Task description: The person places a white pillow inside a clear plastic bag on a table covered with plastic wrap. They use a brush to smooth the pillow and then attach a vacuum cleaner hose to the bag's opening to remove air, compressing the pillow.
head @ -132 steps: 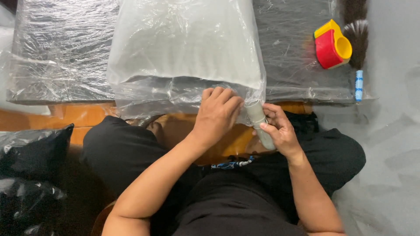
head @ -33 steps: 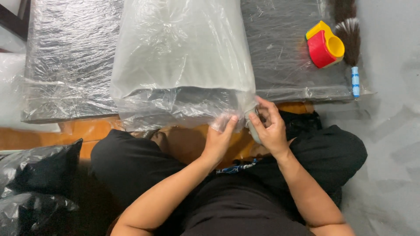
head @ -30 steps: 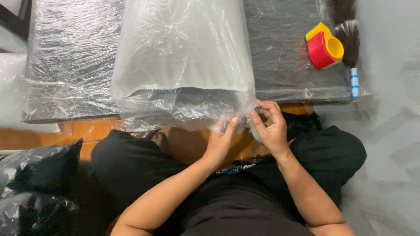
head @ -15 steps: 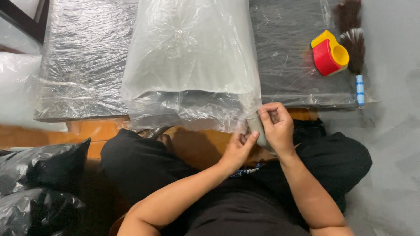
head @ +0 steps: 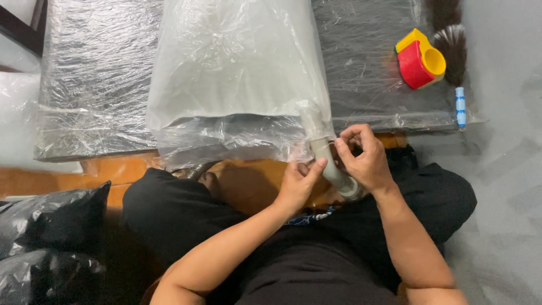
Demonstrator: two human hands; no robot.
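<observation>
A large clear plastic bag (head: pixel 237 73) with a pale cushion inside lies on a low table wrapped in plastic film (head: pixel 96 85). From the bag's near right corner a grey hose (head: pixel 330 166) curves down towards my lap. My left hand (head: pixel 299 183) pinches the bag's plastic beside the hose, thumb against the hose. My right hand (head: pixel 364 158) grips the hose from the right, fingers curled at its top where it enters the bag.
A red and yellow tape dispenser (head: pixel 420 59) sits at the table's right end, beside a dark brush (head: pixel 449 34) and a small blue and white tube (head: pixel 460 104). Black plastic bags (head: pixel 45 231) lie at the lower left. Grey floor spreads to the right.
My left hand has slid down off the bag's edge to the base of the hose. The grey hose now shows more fully between both hands. The view shifted slightly.
</observation>
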